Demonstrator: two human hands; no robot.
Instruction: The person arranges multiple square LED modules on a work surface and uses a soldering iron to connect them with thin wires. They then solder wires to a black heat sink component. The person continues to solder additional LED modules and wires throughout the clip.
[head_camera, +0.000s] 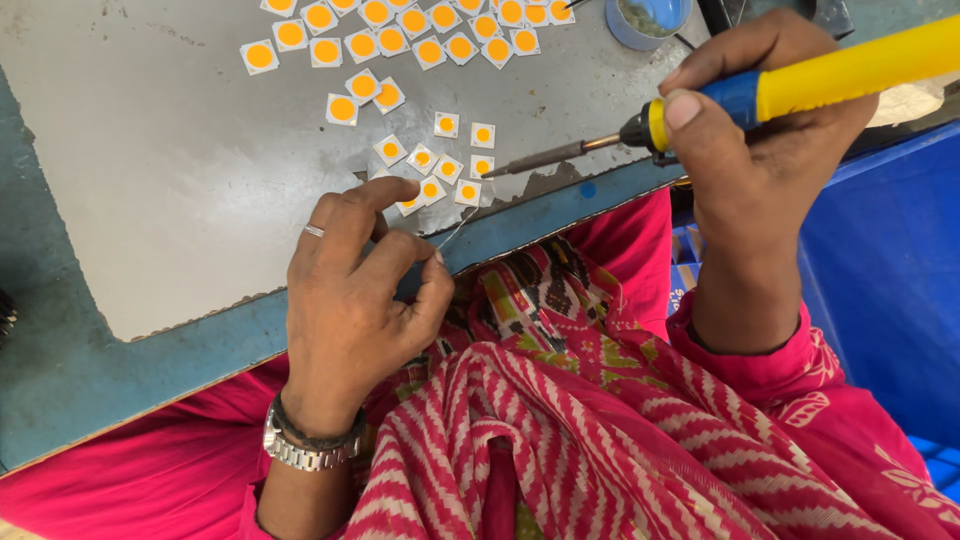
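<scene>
At the far edge of the bench (150, 200), right of centre, stands a small round blue pot (648, 20); it is cut off by the frame, and what lies inside is a pale grey mass too blurred to name; to the right, beyond the bench edge, a large blue bin (880, 280) shows only its wall, its contents hidden.

The right hand (760, 140) has its grip closed around a soldering iron (780, 85) with a yellow handle and a blue collar; thumb and forefinger pinch near the collar; the iron's long axis runs almost level across the scene, the handle rising slightly to the far right, the dark metal tip (530, 160) pointing left and a little near, ending just beside a cluster of small white square chips (445, 165) with orange round centres; whether the tip touches a chip cannot be told.

The left hand (350, 300) rests at the near edge of the bench, forefinger pressed onto a chip (410, 205); its thumb and fingers pinch a thin wire (452, 232) that slants up towards the cluster; a ring and a metal wristwatch (305, 450) show on it.

More chips, larger ones, lie in rows (400, 30) at the far side.
</scene>
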